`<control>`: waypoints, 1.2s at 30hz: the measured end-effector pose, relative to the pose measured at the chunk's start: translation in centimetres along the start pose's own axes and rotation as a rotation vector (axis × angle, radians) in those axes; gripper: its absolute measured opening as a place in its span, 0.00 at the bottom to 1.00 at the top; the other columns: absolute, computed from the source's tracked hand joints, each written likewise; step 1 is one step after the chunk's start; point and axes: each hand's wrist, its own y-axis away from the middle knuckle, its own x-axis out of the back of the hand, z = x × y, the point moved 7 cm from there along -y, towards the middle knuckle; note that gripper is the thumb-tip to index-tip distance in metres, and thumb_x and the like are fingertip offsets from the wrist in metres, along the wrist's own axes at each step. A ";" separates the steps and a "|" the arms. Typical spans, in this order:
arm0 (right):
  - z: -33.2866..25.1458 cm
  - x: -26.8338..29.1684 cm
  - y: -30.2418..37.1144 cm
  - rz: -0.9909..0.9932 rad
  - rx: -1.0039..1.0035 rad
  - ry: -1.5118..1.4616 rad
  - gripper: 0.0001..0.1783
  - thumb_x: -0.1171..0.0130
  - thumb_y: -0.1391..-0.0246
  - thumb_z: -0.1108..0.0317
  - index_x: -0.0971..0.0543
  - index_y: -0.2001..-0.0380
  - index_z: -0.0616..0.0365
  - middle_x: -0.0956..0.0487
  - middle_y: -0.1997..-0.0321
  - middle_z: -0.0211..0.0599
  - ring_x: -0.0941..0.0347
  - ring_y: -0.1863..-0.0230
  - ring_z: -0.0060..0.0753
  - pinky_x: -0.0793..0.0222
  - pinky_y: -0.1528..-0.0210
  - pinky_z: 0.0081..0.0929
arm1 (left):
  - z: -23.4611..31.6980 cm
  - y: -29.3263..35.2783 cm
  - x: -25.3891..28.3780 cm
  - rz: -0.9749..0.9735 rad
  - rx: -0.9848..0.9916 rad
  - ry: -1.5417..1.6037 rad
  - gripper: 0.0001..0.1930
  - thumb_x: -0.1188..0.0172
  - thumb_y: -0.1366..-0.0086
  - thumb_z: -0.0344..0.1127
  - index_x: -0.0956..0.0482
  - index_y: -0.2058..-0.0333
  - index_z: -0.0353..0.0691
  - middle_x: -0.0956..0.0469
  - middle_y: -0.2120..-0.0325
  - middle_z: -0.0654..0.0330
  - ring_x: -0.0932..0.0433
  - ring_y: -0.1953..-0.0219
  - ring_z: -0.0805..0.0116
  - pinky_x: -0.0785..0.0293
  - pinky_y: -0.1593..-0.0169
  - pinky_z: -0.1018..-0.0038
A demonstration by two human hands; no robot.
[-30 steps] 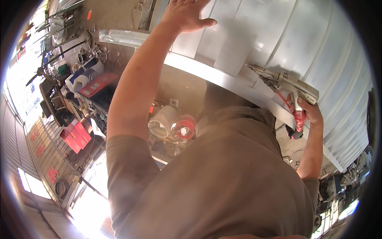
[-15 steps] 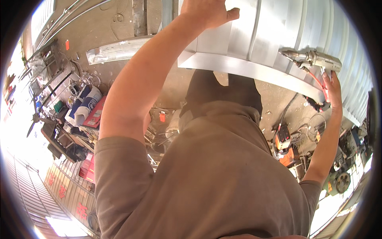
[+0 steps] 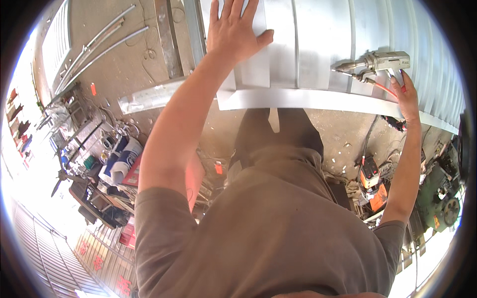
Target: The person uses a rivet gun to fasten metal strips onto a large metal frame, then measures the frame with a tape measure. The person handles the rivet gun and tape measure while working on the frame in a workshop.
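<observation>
A broad ribbed sheet of silvery metal (image 3: 323,49) with a folded front edge spans the upper right. My left hand (image 3: 233,37) rests flat near its left end, fingers spread and holding nothing. At the right, my right hand (image 3: 409,102) is closed round the handle of a grey metal welding gun (image 3: 390,61). The gun lies over the sheet, its pointed nozzle (image 3: 345,66) directed left. A thin tube runs alongside the nozzle, and a red hose (image 3: 382,88) shows by the handle. My palm partly hides the grip.
A black and orange machine (image 3: 370,174) stands on the floor below the sheet, a dark cable rising from it. Green machinery (image 3: 437,208) is at the far right. Cluttered tools and a blue-and-white roll (image 3: 126,159) are at left; long metal strips (image 3: 94,49) lie at upper left.
The whole view has shifted, so the sheet's front edge sits lower and my left hand shows more fully. My right hand keeps its hold on the welding gun.
</observation>
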 end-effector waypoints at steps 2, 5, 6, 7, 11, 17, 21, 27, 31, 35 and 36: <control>-1.7 0.1 0.7 0.054 0.184 -0.102 0.38 0.37 0.34 0.47 0.31 0.32 0.63 0.23 0.37 0.45 0.28 0.34 0.36 0.33 0.35 0.31 | 0.3 0.0 0.3 0.025 -0.021 -0.065 0.46 0.38 0.37 0.60 0.42 0.27 0.43 0.47 0.24 0.52 0.52 0.22 0.53 0.62 0.21 0.50; -2.1 0.1 1.0 0.118 0.163 -0.059 0.34 0.36 0.34 0.52 0.29 0.33 0.61 0.23 0.38 0.43 0.28 0.37 0.36 0.31 0.36 0.32 | 0.3 -0.1 0.1 -0.027 -0.027 -0.117 0.41 0.42 0.34 0.60 0.40 0.26 0.51 0.47 0.24 0.62 0.53 0.21 0.58 0.67 0.20 0.50; -2.4 0.1 1.1 0.127 0.177 -0.024 0.33 0.36 0.34 0.52 0.29 0.33 0.60 0.23 0.38 0.42 0.28 0.37 0.37 0.31 0.37 0.33 | 0.5 -0.2 0.3 0.006 -0.056 -0.105 0.42 0.42 0.34 0.60 0.40 0.26 0.50 0.47 0.24 0.62 0.53 0.21 0.58 0.67 0.20 0.50; -2.6 0.2 1.2 0.138 0.188 -0.045 0.32 0.36 0.34 0.53 0.28 0.34 0.59 0.23 0.38 0.42 0.27 0.38 0.37 0.30 0.37 0.33 | 0.6 -0.3 0.3 0.003 -0.073 -0.111 0.42 0.42 0.34 0.60 0.40 0.27 0.49 0.46 0.24 0.62 0.52 0.21 0.58 0.66 0.20 0.50; -3.7 0.2 2.2 0.244 0.199 0.053 0.32 0.37 0.34 0.53 0.28 0.34 0.57 0.26 0.36 0.44 0.27 0.40 0.45 0.30 0.38 0.38 | 1.0 -0.6 -0.1 -0.003 -0.131 -0.135 0.42 0.41 0.33 0.59 0.40 0.27 0.46 0.48 0.23 0.62 0.51 0.22 0.58 0.64 0.21 0.51; -6.6 -1.3 9.0 0.582 0.331 0.152 0.27 0.40 0.32 0.59 0.27 0.34 0.57 0.23 0.36 0.45 0.28 0.35 0.49 0.36 0.31 0.42 | 0.9 -0.5 -0.1 0.086 -0.208 -0.056 0.45 0.34 0.40 0.54 0.38 0.30 0.37 0.44 0.26 0.53 0.47 0.24 0.51 0.55 0.23 0.46; -6.6 -9.2 15.3 0.326 0.194 -0.407 0.17 0.44 0.31 0.69 0.21 0.42 0.62 0.20 0.41 0.41 0.27 0.37 0.38 0.34 0.32 0.38 | 0.8 -0.6 -0.1 0.089 -0.203 -0.073 0.45 0.33 0.41 0.53 0.37 0.30 0.37 0.43 0.27 0.53 0.45 0.25 0.50 0.53 0.23 0.46; -9.0 -33.9 18.3 -0.614 -0.669 -1.724 0.14 0.47 0.30 0.71 0.21 0.45 0.61 0.20 0.43 0.40 0.22 0.43 0.35 0.26 0.39 0.36 | 1.2 -1.0 -0.8 0.057 -0.185 -0.128 0.44 0.37 0.39 0.55 0.39 0.30 0.36 0.44 0.26 0.50 0.48 0.23 0.47 0.54 0.23 0.47; -7.9 -40.7 10.6 -0.270 -0.866 -2.253 0.14 0.45 0.31 0.69 0.20 0.46 0.61 0.19 0.45 0.41 0.20 0.46 0.36 0.25 0.41 0.36 | 1.4 -1.1 -1.0 0.035 -0.216 -0.159 0.44 0.39 0.37 0.56 0.41 0.29 0.35 0.46 0.26 0.47 0.49 0.23 0.45 0.55 0.23 0.46; -6.6 -44.2 4.3 -0.210 -0.842 -2.244 0.14 0.44 0.31 0.70 0.20 0.47 0.61 0.18 0.46 0.41 0.20 0.46 0.37 0.24 0.41 0.36 | 1.4 -1.2 -1.0 0.026 -0.213 -0.185 0.44 0.40 0.36 0.56 0.43 0.28 0.36 0.46 0.26 0.46 0.48 0.24 0.44 0.54 0.24 0.44; -6.3 -44.8 3.1 -0.212 -0.833 -2.231 0.14 0.44 0.32 0.70 0.20 0.47 0.61 0.18 0.46 0.41 0.20 0.46 0.37 0.24 0.41 0.36 | 1.2 -1.2 -1.2 0.012 -0.208 -0.192 0.45 0.40 0.36 0.56 0.43 0.28 0.37 0.46 0.26 0.46 0.48 0.24 0.43 0.54 0.24 0.43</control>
